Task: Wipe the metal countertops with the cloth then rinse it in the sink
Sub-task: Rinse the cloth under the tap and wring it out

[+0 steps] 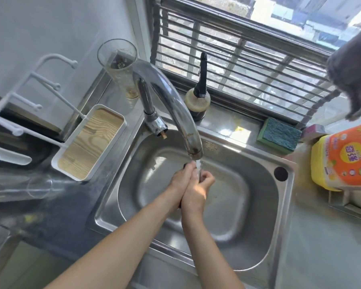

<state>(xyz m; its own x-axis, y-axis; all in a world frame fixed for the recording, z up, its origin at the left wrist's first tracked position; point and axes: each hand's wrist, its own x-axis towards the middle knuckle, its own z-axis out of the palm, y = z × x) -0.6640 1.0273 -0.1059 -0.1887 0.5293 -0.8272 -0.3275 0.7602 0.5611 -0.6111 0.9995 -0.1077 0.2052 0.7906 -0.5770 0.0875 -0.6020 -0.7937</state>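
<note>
While water runs, both hands (191, 181) squeeze the cloth (201, 177) between them.

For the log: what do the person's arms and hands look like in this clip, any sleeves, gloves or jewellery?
Both forearms are bare as far as the frame shows, with no sleeve edge in view. The left hand and right hand wear no gloves. No watch, bracelet or ring shows on the visible sides of the wrists and fingers. Sunlight falls across the back of the right hand.
</note>
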